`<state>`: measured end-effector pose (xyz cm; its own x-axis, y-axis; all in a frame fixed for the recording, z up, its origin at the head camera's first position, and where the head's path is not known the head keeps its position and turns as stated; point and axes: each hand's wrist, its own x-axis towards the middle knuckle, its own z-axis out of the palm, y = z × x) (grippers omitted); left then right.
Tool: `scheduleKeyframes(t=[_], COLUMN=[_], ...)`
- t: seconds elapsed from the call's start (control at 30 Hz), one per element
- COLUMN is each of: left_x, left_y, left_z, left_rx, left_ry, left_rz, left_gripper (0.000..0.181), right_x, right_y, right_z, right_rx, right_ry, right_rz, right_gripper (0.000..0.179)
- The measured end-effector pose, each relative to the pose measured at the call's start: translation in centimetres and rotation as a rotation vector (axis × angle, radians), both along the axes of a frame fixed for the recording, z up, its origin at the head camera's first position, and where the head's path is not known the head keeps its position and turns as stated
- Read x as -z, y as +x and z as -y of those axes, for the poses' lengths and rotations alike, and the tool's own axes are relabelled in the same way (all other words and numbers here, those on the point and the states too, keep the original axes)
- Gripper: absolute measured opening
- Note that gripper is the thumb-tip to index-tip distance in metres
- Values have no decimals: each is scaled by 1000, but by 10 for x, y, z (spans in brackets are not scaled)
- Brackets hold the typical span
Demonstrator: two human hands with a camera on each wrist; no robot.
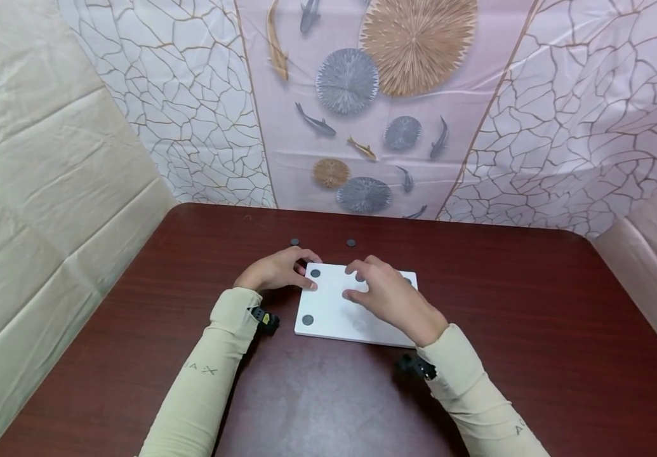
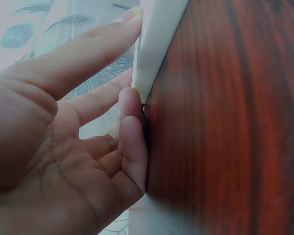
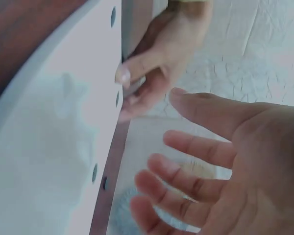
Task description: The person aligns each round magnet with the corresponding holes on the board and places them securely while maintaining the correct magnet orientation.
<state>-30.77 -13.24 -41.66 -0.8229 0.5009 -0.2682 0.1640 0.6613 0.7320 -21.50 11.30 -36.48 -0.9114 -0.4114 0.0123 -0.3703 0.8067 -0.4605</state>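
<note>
A white rectangular board (image 1: 334,308) lies on the table, with several small dark grey discs on its top, one near the far-left corner (image 1: 315,273) and another near the front-left corner (image 1: 308,320). At its left edge, my left hand (image 1: 278,271) grips the board, thumb on the top face and fingers against the side, as the board's edge (image 2: 159,46) shows in the left wrist view. My right hand (image 1: 390,295) hovers over the board's right half, fingers spread and loosely bent. Nothing is between those fingers in the right wrist view. My right hand hides part of the board.
Two more grey discs, a left one (image 1: 295,242) and a right one (image 1: 351,242), lie on the dark red-brown table (image 1: 511,304) beyond the board. A patterned cloth (image 1: 357,146) hangs behind the table's far edge, with pale cloth at both sides.
</note>
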Motion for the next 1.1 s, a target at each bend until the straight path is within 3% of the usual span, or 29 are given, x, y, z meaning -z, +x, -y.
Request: scheduleKeyframes(t=[0.3, 0.67, 0.9, 1.1], left_x=[-1, -2, -1, 0], left_y=[3, 4, 4, 2], left_z=[0, -1, 0, 0], left_rx=[-16, -26, -15, -13], left_ry=[9, 14, 22, 30], left_rz=[15, 16, 18, 24], left_gripper=[53, 52, 53, 53], right_x=[4, 21, 29, 32], right_y=[-14, -25, -28, -31], right_z=[-33, -62, -68, -75], right_rx=[158, 328, 378, 396], right_ry=[18, 23, -3, 34], right_rz=[104, 213, 296, 296], right_gripper=[55, 75, 89, 83])
